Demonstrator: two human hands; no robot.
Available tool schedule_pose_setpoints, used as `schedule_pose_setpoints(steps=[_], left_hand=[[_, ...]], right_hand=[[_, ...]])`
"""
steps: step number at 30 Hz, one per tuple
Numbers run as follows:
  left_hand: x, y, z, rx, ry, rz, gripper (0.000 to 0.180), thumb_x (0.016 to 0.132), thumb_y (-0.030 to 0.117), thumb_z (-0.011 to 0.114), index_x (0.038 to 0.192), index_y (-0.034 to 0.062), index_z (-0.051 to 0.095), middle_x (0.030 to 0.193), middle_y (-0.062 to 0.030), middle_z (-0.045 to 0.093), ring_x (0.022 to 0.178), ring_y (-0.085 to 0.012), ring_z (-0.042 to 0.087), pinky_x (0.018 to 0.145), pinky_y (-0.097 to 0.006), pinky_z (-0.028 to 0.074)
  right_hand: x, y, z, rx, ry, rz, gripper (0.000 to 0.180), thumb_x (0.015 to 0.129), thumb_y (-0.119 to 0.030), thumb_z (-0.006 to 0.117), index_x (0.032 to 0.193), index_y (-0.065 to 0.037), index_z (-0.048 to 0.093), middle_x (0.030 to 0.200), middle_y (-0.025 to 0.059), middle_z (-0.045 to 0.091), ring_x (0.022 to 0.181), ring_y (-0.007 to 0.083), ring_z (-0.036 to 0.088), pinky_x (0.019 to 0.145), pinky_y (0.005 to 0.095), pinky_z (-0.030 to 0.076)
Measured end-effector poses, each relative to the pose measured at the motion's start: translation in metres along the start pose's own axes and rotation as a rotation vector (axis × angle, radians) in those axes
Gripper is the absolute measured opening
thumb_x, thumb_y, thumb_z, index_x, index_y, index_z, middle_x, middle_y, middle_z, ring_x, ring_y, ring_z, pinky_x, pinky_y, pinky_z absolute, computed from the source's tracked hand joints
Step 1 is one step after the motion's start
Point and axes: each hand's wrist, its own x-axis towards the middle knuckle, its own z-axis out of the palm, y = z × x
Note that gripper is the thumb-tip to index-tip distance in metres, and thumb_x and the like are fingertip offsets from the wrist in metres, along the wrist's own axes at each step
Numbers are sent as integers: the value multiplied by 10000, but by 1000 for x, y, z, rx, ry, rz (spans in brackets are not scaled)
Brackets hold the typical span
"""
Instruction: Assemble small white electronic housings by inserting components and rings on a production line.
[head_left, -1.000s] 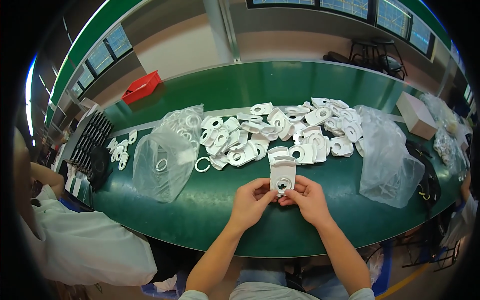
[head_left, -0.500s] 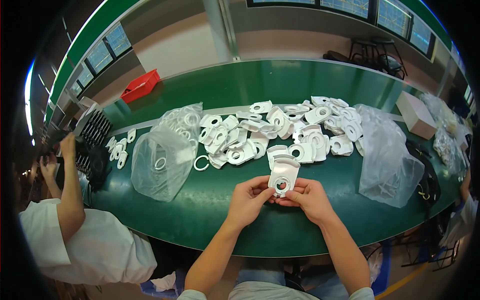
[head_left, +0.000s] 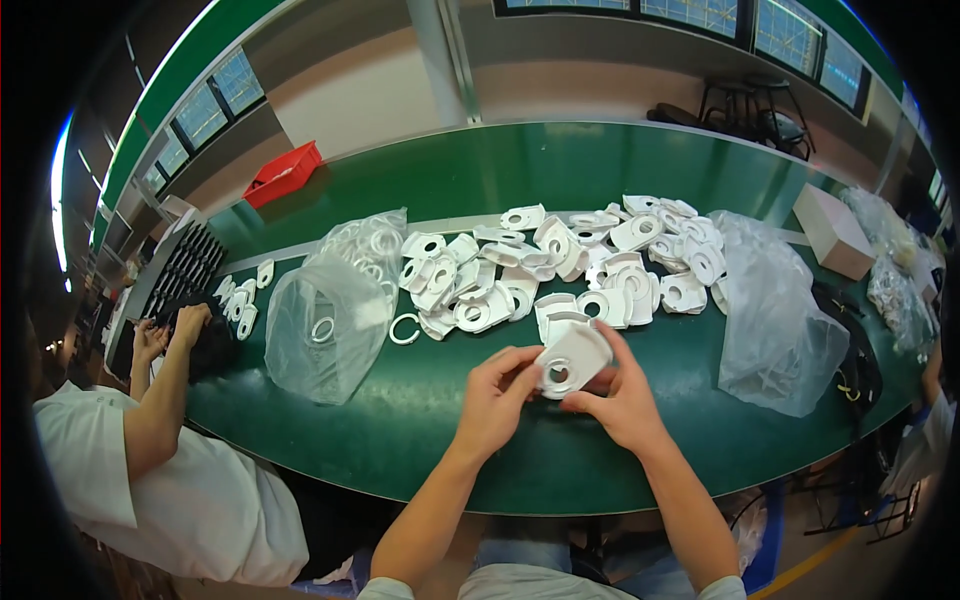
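Observation:
Between my two hands, above the near part of the table, is a white plastic part (head_left: 584, 352) with a round ringed hole, tilted toward the right. My left hand (head_left: 497, 398) pinches its lower left edge beside the hole. My right hand (head_left: 622, 396) has its fingers along the part's right side and upper corner, thumb near the bottom edge. Just beyond it spreads a heap of similar white parts (head_left: 485, 308), some tipped over one another. A loose white ring (head_left: 405, 329) lies to the left of that heap.
A clear plastic bag (head_left: 325, 330) with white rings rests on the green table (head_left: 440, 440) to the left; another clear bag (head_left: 775, 340) lies right. Farther off are a red bin (head_left: 284, 174) and a white box (head_left: 832, 230). At left, a co-worker's hands (head_left: 172, 332) handle something dark.
The white part has turned from upright to leaning right. My right hand's fingers have shifted up along its side. The co-worker's hands at left have moved lower and to the right.

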Motion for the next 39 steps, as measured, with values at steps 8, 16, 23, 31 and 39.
schedule_pose_setpoints(steps=[8,16,23,31,39], left_hand=[[39,14,-12,170,-176,-22,223,859,85,586,1054,-17,624,806,-13,586,726,-65,536,648,-206,433],[26,0,-6,27,-153,-22,244,879,90,567,1088,-26,617,897,-64,657,750,-89,593,654,-224,481],[25,-1,1,53,-108,-23,229,840,42,592,1050,-38,634,846,-80,669,735,-110,627,688,-236,515],[18,-4,14,117,-34,61,191,823,31,611,989,-58,640,804,-93,671,711,-111,630,683,-242,520],[18,-2,18,115,-47,66,186,811,18,607,983,-44,642,793,-84,653,702,-117,631,641,-240,519]], right_hand=[[22,3,-7,-236,-301,103,353,889,-86,549,1225,11,502,950,35,624,868,67,555,732,196,426],[13,7,-10,-81,-54,-89,239,923,-120,493,1115,13,542,948,29,626,837,68,567,752,204,429],[11,5,-6,-143,-16,-145,241,915,-134,488,1110,-6,549,978,22,601,880,79,541,779,223,422],[8,5,-7,-114,12,-159,212,898,-148,494,1044,-10,563,944,16,594,848,70,523,752,220,418],[11,7,-5,-203,122,-165,186,913,-120,495,853,11,613,754,8,604,693,55,524,632,207,420]])
